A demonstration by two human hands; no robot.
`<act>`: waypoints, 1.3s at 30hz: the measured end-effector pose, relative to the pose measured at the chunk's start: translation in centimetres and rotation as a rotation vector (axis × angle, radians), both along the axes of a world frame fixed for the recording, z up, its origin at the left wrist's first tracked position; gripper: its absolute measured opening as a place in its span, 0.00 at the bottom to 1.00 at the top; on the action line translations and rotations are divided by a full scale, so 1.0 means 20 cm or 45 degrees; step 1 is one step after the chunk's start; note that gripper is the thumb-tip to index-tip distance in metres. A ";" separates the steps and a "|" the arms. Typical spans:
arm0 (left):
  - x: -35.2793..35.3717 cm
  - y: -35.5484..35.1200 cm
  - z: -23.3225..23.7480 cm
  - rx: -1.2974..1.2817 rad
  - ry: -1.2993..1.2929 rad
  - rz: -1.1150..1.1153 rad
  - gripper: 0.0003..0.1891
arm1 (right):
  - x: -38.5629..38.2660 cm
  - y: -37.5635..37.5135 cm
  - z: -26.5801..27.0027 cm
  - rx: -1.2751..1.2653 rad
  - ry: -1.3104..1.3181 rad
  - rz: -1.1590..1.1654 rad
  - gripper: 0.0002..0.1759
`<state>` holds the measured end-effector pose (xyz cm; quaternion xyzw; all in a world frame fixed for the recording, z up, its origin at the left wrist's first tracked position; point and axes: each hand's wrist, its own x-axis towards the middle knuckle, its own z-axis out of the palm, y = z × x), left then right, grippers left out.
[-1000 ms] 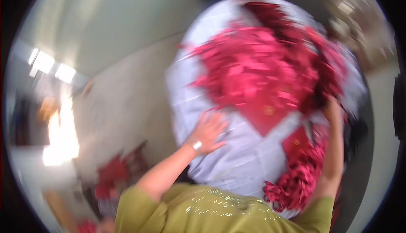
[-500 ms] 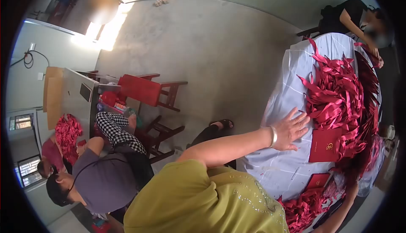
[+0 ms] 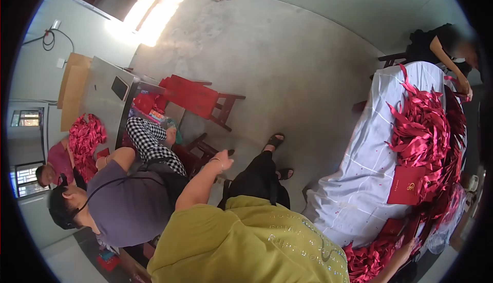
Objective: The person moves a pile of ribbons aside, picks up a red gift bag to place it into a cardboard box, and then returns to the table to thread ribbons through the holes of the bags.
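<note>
My left hand (image 3: 222, 162), with a bracelet at the wrist, is low at the left, overlapping a dark wooden stool (image 3: 197, 150). Its fingers look curled in; what they hold, if anything, is hidden. At the lower right, my right hand (image 3: 408, 248) is closed at the edge of a stack of dark red folded pieces, beside clear plastic wrapping (image 3: 439, 239). Below it lies a heap of red ribbons (image 3: 367, 262). A flat red piece with a gold emblem (image 3: 405, 184) rests on the white-covered table (image 3: 354, 195), against a larger pile of red ribbons (image 3: 418, 126).
A person in black (image 3: 436, 49) works at the table's far end. At the left sit a person in a purple shirt (image 3: 128, 208) and another behind a bundle of red ribbons (image 3: 86, 142). A red bench (image 3: 191, 97) stands beside a grey desk (image 3: 105, 88).
My left hand has swung from over the table, fingers spread, back to the left beside the stool. My right hand has shifted down and left along the red stack. The view has moved too.
</note>
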<state>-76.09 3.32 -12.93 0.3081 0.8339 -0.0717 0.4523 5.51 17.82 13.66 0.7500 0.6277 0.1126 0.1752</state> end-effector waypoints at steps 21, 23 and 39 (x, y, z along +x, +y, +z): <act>-1.73 -0.05 -1.25 1.234 -0.943 2.159 0.44 | -0.39 -0.11 -0.68 0.378 0.100 0.070 0.35; -1.61 0.06 -1.13 1.249 -0.826 2.162 0.49 | -0.30 -0.16 -0.70 0.371 0.014 0.002 0.39; -0.74 0.83 -0.57 1.026 -0.520 1.597 0.42 | -0.59 -0.11 -0.68 0.258 -0.231 -0.311 0.36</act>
